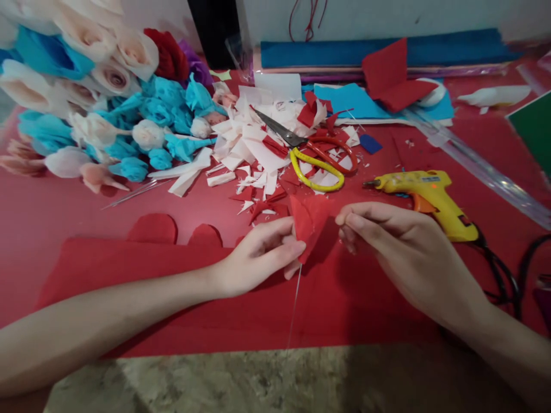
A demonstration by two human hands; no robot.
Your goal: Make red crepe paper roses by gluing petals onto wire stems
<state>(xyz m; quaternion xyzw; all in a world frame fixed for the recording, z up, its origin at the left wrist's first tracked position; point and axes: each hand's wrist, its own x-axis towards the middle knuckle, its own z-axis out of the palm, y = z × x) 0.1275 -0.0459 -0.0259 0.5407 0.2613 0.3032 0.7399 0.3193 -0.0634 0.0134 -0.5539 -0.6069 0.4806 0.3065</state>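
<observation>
Between the thumb and fingers of my left hand (271, 249) is a red paper flower (310, 221), pinched near its base. A thin wire stem (294, 304) hangs down from it over the table's front edge. Just right of the flower, apart from it, my right hand (383, 241) has its thumb and index fingertip pressed together. Whatever is between those tips, if anything, is too small to make out. Beyond my right hand lies a yellow glue gun (417, 186) on its side. Scissors (318, 158) with red and yellow handles rest behind the flower.
Paper scraps (258, 149) are heaped around the scissors. Finished paper flowers (116, 80) in white, blue and red crowd the back left. Red paper petals (152, 228) lie on the red table near my left arm. A black cable (499, 275) runs at the right.
</observation>
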